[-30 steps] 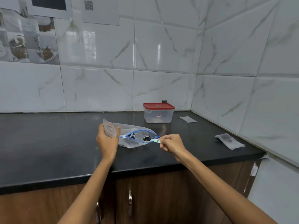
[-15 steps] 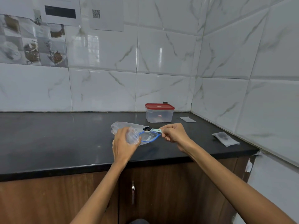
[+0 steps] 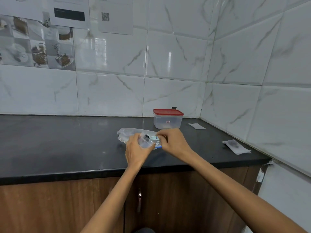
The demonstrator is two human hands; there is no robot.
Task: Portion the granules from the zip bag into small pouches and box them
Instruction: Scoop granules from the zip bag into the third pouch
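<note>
Hands: two; the left hand (image 3: pixel 137 151) grips one small clear plastic pouch (image 3: pixel 146 141), the right hand (image 3: pixel 173 143) pinches one pale scoop (image 3: pixel 152 137) holding dark granules.
Zip bags: one clear blue-edged zip bag (image 3: pixel 129 134), lying on the black worktop (image 3: pixel 67 140) behind the hands.
Boxes: one red-lidded clear plastic box (image 3: pixel 167 118), near the corner.
Loose pouches: two, one filled pouch (image 3: pixel 236 146) and one flat pouch (image 3: pixel 196 126), by the right wall.
</note>
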